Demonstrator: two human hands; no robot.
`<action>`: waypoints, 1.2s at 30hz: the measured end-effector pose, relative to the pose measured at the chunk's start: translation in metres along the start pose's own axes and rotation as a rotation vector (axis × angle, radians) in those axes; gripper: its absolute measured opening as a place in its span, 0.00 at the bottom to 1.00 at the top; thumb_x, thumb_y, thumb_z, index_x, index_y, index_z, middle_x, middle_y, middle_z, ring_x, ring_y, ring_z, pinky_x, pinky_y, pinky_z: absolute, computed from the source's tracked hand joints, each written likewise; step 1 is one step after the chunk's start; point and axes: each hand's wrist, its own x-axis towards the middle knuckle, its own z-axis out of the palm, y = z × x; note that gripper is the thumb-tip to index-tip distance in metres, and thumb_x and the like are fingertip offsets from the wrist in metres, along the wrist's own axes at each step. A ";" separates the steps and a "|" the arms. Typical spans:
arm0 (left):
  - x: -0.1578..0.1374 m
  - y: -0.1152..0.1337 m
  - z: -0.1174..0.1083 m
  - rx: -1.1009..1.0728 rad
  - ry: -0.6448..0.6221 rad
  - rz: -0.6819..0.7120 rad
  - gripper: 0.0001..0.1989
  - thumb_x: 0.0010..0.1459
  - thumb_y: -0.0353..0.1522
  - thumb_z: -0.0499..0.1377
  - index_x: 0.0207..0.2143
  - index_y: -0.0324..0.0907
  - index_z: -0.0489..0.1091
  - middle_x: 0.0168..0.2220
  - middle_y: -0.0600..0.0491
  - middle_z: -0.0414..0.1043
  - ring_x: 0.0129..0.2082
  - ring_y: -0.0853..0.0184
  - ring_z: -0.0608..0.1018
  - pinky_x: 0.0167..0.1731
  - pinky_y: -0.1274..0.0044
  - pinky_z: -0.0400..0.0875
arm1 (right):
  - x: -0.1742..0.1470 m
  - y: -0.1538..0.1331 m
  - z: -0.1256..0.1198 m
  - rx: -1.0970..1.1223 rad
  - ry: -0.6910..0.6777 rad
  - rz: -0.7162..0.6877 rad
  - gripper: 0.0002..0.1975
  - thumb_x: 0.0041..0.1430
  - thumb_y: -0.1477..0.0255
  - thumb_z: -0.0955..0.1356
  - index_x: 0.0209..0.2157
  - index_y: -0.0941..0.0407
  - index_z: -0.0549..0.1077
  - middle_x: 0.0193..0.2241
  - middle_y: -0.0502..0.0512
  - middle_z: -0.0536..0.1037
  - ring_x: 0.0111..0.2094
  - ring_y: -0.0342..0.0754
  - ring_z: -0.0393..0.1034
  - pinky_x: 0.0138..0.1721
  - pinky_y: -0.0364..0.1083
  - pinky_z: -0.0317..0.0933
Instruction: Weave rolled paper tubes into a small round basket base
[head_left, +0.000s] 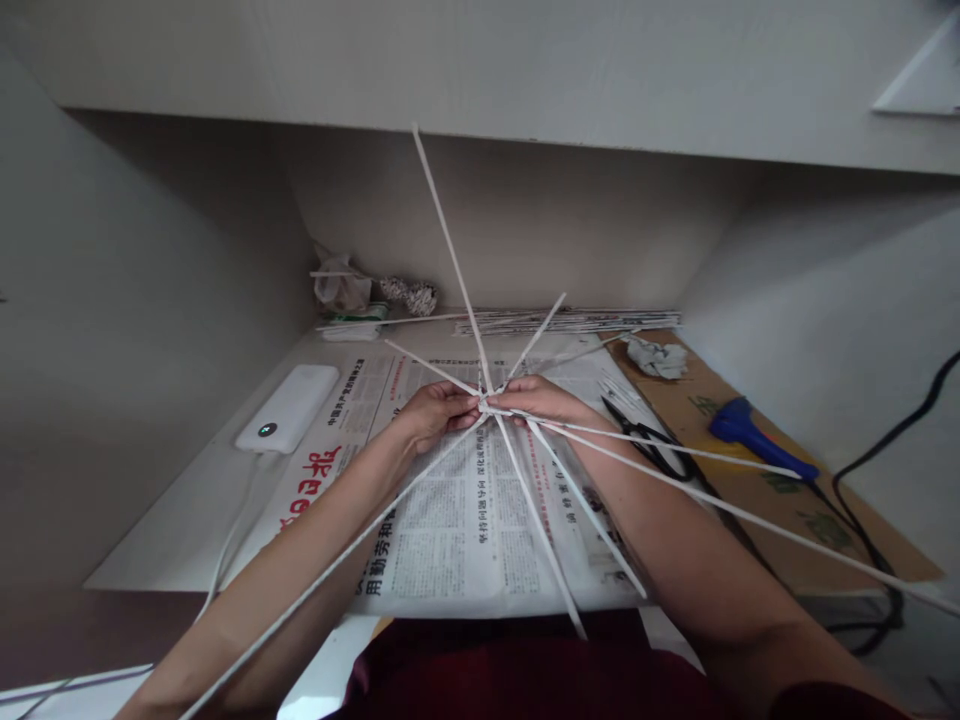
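Several thin white rolled-paper sticks (453, 240) fan out like spokes from a small woven centre (487, 403) above the newspaper (442, 530). My left hand (439, 412) pinches the left side of that centre with thumb and fingers. From the other side my right hand (541, 398) grips it, fingers closed and partly hidden by the sticks. One long stick points up and away from me. Others reach over both forearms and down toward my lap. Where the sticks cross, the exact weave is too small to make out.
A white power bank (289, 408) with a cable lies left. Black scissors (649, 440), a blue glue gun (761, 438) and crumpled paper (655, 357) lie right, near cardboard (795, 500). Behind are a bundle of paper sticks (570, 321) and a plastic bag (341, 285). Walls enclose the table.
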 end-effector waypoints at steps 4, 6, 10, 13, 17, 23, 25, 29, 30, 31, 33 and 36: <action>0.002 -0.003 0.001 0.008 0.032 0.004 0.10 0.41 0.23 0.73 0.26 0.34 0.75 0.22 0.53 0.74 0.21 0.75 0.75 0.23 0.85 0.72 | 0.002 0.003 0.002 0.014 0.015 0.031 0.21 0.37 0.58 0.79 0.19 0.58 0.70 0.12 0.46 0.68 0.14 0.38 0.58 0.15 0.40 0.48; 0.003 -0.004 0.001 0.018 0.037 0.014 0.11 0.41 0.24 0.73 0.26 0.34 0.75 0.22 0.53 0.74 0.21 0.75 0.75 0.23 0.85 0.72 | 0.003 0.004 0.003 0.021 0.023 0.025 0.21 0.37 0.59 0.79 0.19 0.58 0.70 0.12 0.46 0.68 0.14 0.38 0.58 0.15 0.40 0.48; 0.003 -0.007 0.002 0.047 0.028 0.048 0.13 0.38 0.26 0.74 0.26 0.35 0.74 0.22 0.53 0.74 0.21 0.74 0.75 0.23 0.84 0.72 | 0.003 0.004 0.004 -0.005 0.043 0.023 0.19 0.39 0.61 0.79 0.20 0.59 0.70 0.12 0.46 0.68 0.15 0.38 0.59 0.17 0.40 0.49; 0.001 -0.007 0.003 0.065 0.010 0.068 0.14 0.36 0.28 0.75 0.25 0.34 0.74 0.24 0.53 0.74 0.22 0.73 0.75 0.26 0.82 0.73 | 0.003 0.005 0.006 -0.001 0.067 0.042 0.18 0.40 0.63 0.79 0.20 0.59 0.70 0.13 0.45 0.69 0.15 0.37 0.58 0.17 0.39 0.49; -0.002 -0.004 0.004 0.067 0.009 0.106 0.15 0.34 0.28 0.75 0.26 0.34 0.76 0.25 0.53 0.75 0.22 0.74 0.75 0.24 0.83 0.70 | 0.004 0.009 0.008 0.054 0.105 0.014 0.18 0.38 0.64 0.79 0.20 0.59 0.70 0.14 0.46 0.70 0.16 0.38 0.60 0.18 0.39 0.51; -0.003 -0.001 0.004 0.026 0.022 0.080 0.17 0.34 0.25 0.74 0.30 0.34 0.76 0.28 0.51 0.77 0.26 0.71 0.78 0.29 0.81 0.75 | 0.004 0.009 0.010 0.124 0.072 0.061 0.19 0.36 0.64 0.80 0.22 0.60 0.72 0.14 0.49 0.73 0.15 0.39 0.62 0.18 0.39 0.53; -0.002 -0.001 0.004 0.002 0.033 0.086 0.20 0.33 0.24 0.74 0.32 0.35 0.75 0.27 0.51 0.77 0.26 0.70 0.79 0.29 0.80 0.76 | 0.003 0.007 0.012 0.178 0.087 0.068 0.19 0.35 0.66 0.81 0.21 0.60 0.71 0.14 0.48 0.73 0.16 0.38 0.63 0.18 0.38 0.54; -0.002 -0.001 0.003 -0.012 0.056 0.134 0.22 0.29 0.25 0.75 0.31 0.36 0.75 0.25 0.54 0.76 0.24 0.70 0.78 0.27 0.79 0.76 | 0.003 0.007 0.015 0.236 0.111 0.093 0.17 0.36 0.69 0.80 0.23 0.60 0.72 0.15 0.47 0.74 0.16 0.38 0.63 0.18 0.38 0.56; -0.002 -0.001 0.003 -0.005 0.059 0.139 0.21 0.29 0.26 0.75 0.30 0.36 0.75 0.24 0.54 0.76 0.23 0.71 0.77 0.27 0.80 0.75 | 0.004 0.008 0.015 0.231 0.118 0.097 0.16 0.37 0.70 0.80 0.23 0.60 0.73 0.15 0.48 0.74 0.15 0.39 0.64 0.17 0.38 0.56; -0.002 -0.001 0.003 0.004 0.060 0.141 0.21 0.28 0.26 0.76 0.29 0.36 0.75 0.24 0.54 0.75 0.23 0.72 0.77 0.26 0.81 0.74 | 0.005 0.009 0.015 0.224 0.126 0.097 0.15 0.37 0.71 0.80 0.24 0.60 0.73 0.15 0.48 0.74 0.16 0.39 0.64 0.17 0.38 0.55; -0.002 -0.002 0.003 0.024 0.060 0.140 0.20 0.27 0.27 0.76 0.28 0.35 0.76 0.23 0.54 0.75 0.22 0.72 0.76 0.25 0.82 0.73 | 0.006 0.010 0.015 0.212 0.139 0.102 0.14 0.39 0.73 0.79 0.24 0.60 0.73 0.15 0.48 0.74 0.15 0.39 0.64 0.16 0.37 0.55; -0.001 -0.003 0.003 0.027 0.056 0.136 0.20 0.26 0.28 0.76 0.27 0.35 0.77 0.24 0.53 0.76 0.24 0.70 0.77 0.27 0.80 0.74 | 0.007 0.011 0.016 0.197 0.154 0.115 0.11 0.42 0.76 0.78 0.23 0.59 0.72 0.15 0.48 0.73 0.15 0.38 0.63 0.16 0.37 0.56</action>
